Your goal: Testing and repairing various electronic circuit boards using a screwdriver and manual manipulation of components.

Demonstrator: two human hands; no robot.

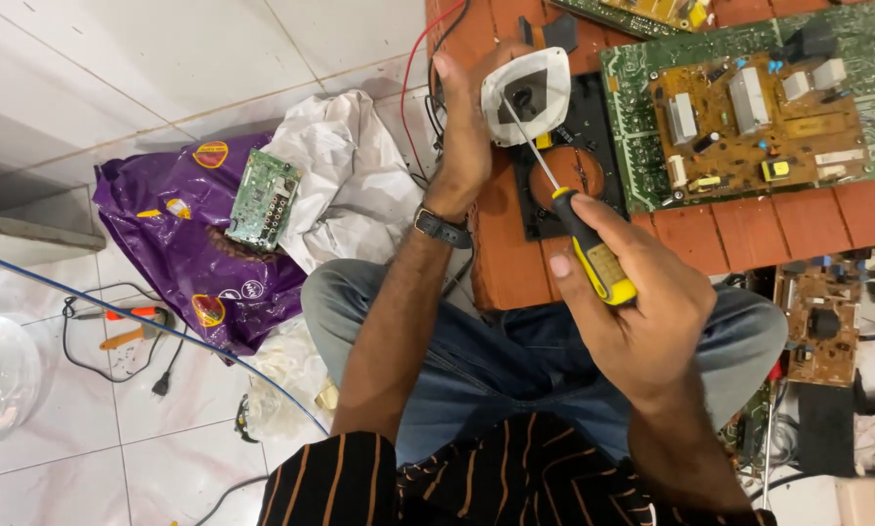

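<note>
The right hand (642, 312) was clenched around the yellow-and-black handle of a screwdriver (579, 234), its thin steel shaft angled up into a white, rounded plastic part (527, 93). The left hand (467, 127) gripped that part from its side, holding it over a black plate with a copper-coloured coil (574, 170). Beside these lay a large green and brown circuit board (749, 107) on a low red slatted table (749, 234). On the white tiled floor (116, 58) sat a crumpled purple bag (179, 263) bearing a small green board (264, 200).
</note>
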